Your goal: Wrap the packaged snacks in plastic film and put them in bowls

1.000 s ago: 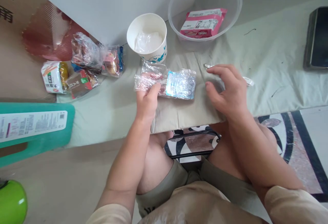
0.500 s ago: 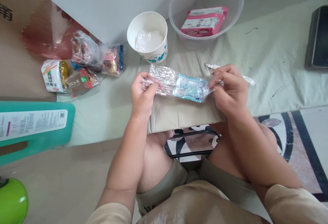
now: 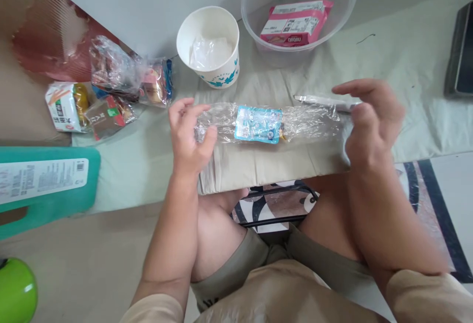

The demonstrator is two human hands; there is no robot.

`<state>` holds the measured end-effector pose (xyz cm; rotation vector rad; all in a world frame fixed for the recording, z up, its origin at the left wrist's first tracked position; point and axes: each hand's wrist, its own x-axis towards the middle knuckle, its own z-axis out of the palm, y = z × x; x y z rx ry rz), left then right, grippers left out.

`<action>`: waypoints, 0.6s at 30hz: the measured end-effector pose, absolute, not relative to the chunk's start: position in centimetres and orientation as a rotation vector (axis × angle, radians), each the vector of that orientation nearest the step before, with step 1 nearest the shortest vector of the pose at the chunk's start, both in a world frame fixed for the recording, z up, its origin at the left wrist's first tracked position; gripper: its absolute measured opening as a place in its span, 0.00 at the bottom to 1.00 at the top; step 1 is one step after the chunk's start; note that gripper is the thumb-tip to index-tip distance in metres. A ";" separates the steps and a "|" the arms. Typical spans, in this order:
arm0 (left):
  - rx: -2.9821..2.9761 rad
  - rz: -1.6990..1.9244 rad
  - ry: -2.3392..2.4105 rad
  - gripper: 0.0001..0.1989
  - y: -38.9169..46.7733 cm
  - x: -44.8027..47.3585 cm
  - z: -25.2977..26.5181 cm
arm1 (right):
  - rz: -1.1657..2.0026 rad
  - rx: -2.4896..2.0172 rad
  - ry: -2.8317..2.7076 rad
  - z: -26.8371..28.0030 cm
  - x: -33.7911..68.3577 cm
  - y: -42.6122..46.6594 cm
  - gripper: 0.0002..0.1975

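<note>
- Against the frame half a second earlier, I record the right hand (image 3: 373,126) off the clear wrapper (image 3: 314,118), whose right end it was pinching.
- I find the right hand open, thumb and fingers well parted; blur prevents me telling whether any plastic touches it.
- The left hand (image 3: 188,138) is loosened from its earlier pinch: half open, fingers curled, the wrapper's left end between fingers and thumb. I cannot tell if it touches.
- The clear wrapper now lies stretched left to right on the cloth (image 3: 258,160), longer than before, near the table's near edge.
- I note a blue packet (image 3: 258,124) at its middle; inside or on top, I cannot tell.
- A slim white tool (image 3: 328,101) lies just beyond the wrapper's right part.
- Containers: the paper cup (image 3: 223,69), on the far side, holds clear and whitish plastic.
- The clear tub (image 3: 284,56), right of the cup, holds a pink packet (image 3: 295,23).
- A teal container (image 3: 90,175) sits at left; I cannot see its contents.
</note>
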<state>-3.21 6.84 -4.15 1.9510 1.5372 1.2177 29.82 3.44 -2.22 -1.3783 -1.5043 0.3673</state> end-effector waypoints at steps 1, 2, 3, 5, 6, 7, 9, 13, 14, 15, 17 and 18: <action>1.996 1.167 1.529 0.17 6.9 -3.2 -4.2 | 0.402 -1.398 -1.546 -2.2 29.4 3.4 0.12; 2.014 1.134 1.532 0.15 6.9 -3.1 -4.3 | 0.422 -1.437 -1.580 -2.3 29.1 3.4 0.15; 2.007 1.128 1.544 0.12 6.9 -3.1 -4.3 | 0.429 -1.479 -1.606 -2.3 28.8 3.4 0.16; 1.960 1.169 1.571 0.08 6.9 -2.9 -4.4 | 0.428 -1.532 -1.630 -2.5 28.3 3.5 0.13; 1.938 1.202 1.571 0.06 6.9 -2.9 -4.3 | 0.432 -1.525 -1.623 -2.5 28.2 3.5 0.10; 1.929 1.237 1.556 0.04 6.8 -2.9 -4.1 | 0.445 -1.495 -1.609 -2.4 28.1 3.5 0.07; 1.942 1.320 1.490 0.03 6.7 -2.9 -3.5 | 0.476 -1.400 -1.549 -2.2 28.0 3.4 0.05; 2.058 1.508 1.260 0.03 6.0 -2.9 -1.7 | 0.450 -1.251 -1.421 -1.6 28.1 3.0 0.05; 2.087 1.528 1.203 0.03 5.8 -2.9 -1.4 | 0.447 -1.233 -1.421 -1.5 28.2 2.8 0.07; 2.108 1.537 1.152 0.03 5.5 -2.9 -1.0 | 0.461 -1.213 -1.430 -1.6 28.4 2.6 0.08; 2.113 1.511 1.085 0.04 4.9 -3.0 -0.6 | 0.544 -1.136 -1.448 -1.9 28.8 2.0 0.10; 2.105 1.471 1.067 0.04 4.5 -3.0 -0.3 | 0.598 -1.082 -1.452 -2.0 29.1 1.8 0.11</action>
